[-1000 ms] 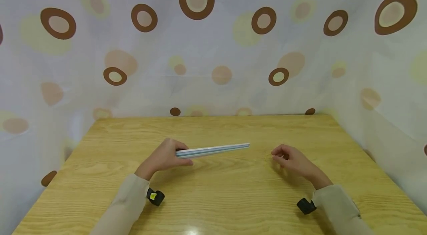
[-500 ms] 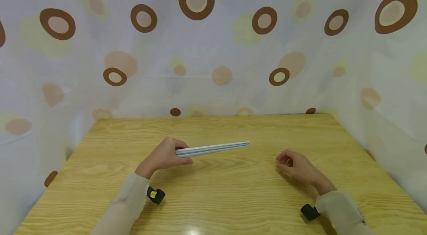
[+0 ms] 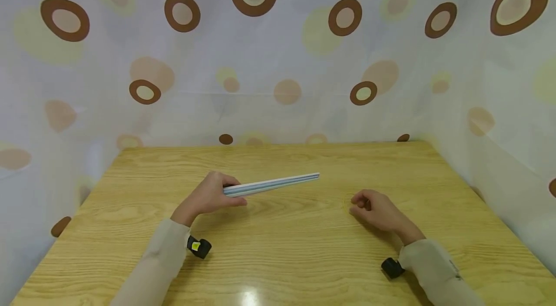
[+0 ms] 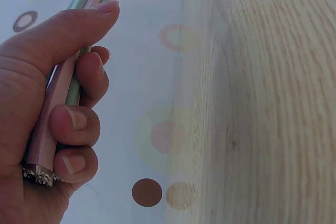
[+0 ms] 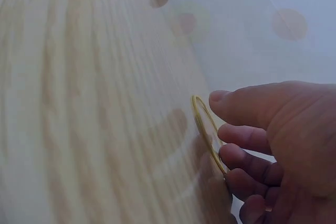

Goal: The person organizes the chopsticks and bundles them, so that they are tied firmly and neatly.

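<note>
A bundle of several slim pastel chopsticks (image 3: 278, 184) is gripped at one end by my left hand (image 3: 213, 195), its far ends pointing right and slightly up above the table. In the left wrist view the fingers wrap around the chopsticks (image 4: 59, 103), pink and green ones showing, with the thumb laid along them. To the right, my right hand (image 3: 379, 210) holds a thin yellow rubber band (image 5: 203, 129) at its curled fingertips, low over the wood. The band's far side is hidden behind the fingers. A gap separates the band from the chopsticks' tips.
A wooden table (image 3: 278, 257) spans the scene beneath both hands. Patterned cloth (image 3: 286, 55) with brown rings hangs behind it and at both sides. Small black cameras (image 3: 200, 248) are strapped at the wrists.
The right hand with the rubber band drew back slightly to the right, then returned left. The left hand keeps its grip on the chopsticks. The head view has tilted a little.
</note>
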`<state>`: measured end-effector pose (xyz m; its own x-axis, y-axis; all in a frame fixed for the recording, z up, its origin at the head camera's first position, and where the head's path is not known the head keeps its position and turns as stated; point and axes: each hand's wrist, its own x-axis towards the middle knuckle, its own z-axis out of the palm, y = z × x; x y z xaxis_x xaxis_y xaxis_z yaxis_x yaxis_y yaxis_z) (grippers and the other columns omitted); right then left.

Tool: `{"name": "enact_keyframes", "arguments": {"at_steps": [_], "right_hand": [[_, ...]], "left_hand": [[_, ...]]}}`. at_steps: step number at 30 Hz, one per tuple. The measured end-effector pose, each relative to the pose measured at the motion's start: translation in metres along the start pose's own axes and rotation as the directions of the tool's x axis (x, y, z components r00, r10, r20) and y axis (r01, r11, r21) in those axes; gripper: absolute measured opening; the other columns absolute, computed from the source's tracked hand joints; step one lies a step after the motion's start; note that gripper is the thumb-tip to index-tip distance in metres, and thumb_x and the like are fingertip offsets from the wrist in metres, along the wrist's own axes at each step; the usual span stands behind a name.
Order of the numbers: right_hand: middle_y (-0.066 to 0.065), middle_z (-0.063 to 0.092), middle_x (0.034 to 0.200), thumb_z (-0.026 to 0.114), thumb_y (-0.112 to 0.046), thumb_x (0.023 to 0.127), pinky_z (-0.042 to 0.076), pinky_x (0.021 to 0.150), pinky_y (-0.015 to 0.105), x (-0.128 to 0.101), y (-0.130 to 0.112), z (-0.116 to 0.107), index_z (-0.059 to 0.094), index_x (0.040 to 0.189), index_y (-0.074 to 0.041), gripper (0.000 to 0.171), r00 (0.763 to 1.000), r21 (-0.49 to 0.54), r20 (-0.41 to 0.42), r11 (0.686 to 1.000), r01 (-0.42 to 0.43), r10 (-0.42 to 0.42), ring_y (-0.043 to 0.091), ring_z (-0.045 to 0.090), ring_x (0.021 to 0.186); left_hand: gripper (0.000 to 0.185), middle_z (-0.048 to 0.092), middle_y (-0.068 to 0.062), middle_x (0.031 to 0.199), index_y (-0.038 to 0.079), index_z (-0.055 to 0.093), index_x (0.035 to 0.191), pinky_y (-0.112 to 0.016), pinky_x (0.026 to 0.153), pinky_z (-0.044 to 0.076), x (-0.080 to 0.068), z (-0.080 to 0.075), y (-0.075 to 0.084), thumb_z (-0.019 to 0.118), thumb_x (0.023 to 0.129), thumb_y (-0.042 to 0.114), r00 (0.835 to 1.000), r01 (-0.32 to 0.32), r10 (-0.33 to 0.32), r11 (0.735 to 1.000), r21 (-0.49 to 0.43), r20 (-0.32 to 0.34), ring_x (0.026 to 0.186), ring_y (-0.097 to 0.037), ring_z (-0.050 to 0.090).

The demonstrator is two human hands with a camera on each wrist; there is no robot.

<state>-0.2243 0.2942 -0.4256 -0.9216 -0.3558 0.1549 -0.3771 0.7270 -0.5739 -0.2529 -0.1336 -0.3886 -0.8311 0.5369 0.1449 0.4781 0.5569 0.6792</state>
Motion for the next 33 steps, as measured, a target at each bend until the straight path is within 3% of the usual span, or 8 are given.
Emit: {"name": "enact_keyframes", "arguments": {"at_steps": [7,13,19,25,33], "right_hand": [[0.001,0.055,0.08,0.065,-0.012,0.091,0.043,0.063,0.024,0.003,0.004,0.006,0.056,0.107,0.004,0.025,0.999,-0.006,-0.039,1.0,-0.026,0.025,0.005,0.048,0.067],[0.002,0.056,0.074,0.059,-0.009,0.094,0.043,0.06,0.026,0.011,0.002,0.005,0.054,0.113,0.009,0.027,0.993,-0.051,-0.046,0.993,-0.107,0.105,0.008,0.046,0.059],[0.007,0.06,0.074,0.056,-0.009,0.094,0.042,0.056,0.029,0.013,0.001,0.004,0.057,0.107,0.008,0.022,0.977,-0.092,-0.052,0.973,-0.21,0.206,0.013,0.05,0.056],[0.008,0.062,0.077,0.054,-0.008,0.093,0.046,0.06,0.033,0.017,0.004,0.0,0.062,0.093,0.004,0.014,0.979,-0.173,-0.029,0.964,-0.204,0.202,0.015,0.054,0.064],[0.006,0.059,0.076,0.048,-0.008,0.095,0.042,0.059,0.032,0.021,0.001,-0.004,0.059,0.091,0.0,0.015,0.972,-0.246,0.054,0.946,-0.209,0.228,0.015,0.049,0.061]], "left_hand": [[0.019,0.07,-0.001,0.083,0.008,0.075,0.092,-0.025,0.06,0.047,-0.002,0.002,0.0,0.079,0.081,0.023,1.0,0.002,-0.002,1.0,0.009,0.001,0.066,-0.01,0.054],[0.017,0.07,-0.001,0.082,0.009,0.074,0.091,-0.025,0.059,0.046,-0.002,0.001,-0.001,0.079,0.081,0.022,1.0,-0.005,0.005,1.0,0.006,-0.004,0.065,-0.01,0.054],[0.019,0.07,-0.001,0.083,0.008,0.075,0.091,-0.025,0.06,0.046,-0.001,0.003,-0.002,0.078,0.081,0.023,1.0,-0.009,0.009,1.0,0.011,0.01,0.065,-0.009,0.054],[0.019,0.069,0.0,0.081,0.008,0.074,0.09,-0.025,0.06,0.046,-0.002,0.005,-0.001,0.078,0.081,0.024,1.0,0.004,-0.005,1.0,0.004,0.025,0.065,-0.01,0.053],[0.02,0.07,-0.001,0.084,0.009,0.074,0.091,-0.025,0.061,0.047,-0.002,0.004,-0.001,0.079,0.081,0.025,1.0,0.005,-0.006,1.0,0.013,0.02,0.067,-0.01,0.055]]}}
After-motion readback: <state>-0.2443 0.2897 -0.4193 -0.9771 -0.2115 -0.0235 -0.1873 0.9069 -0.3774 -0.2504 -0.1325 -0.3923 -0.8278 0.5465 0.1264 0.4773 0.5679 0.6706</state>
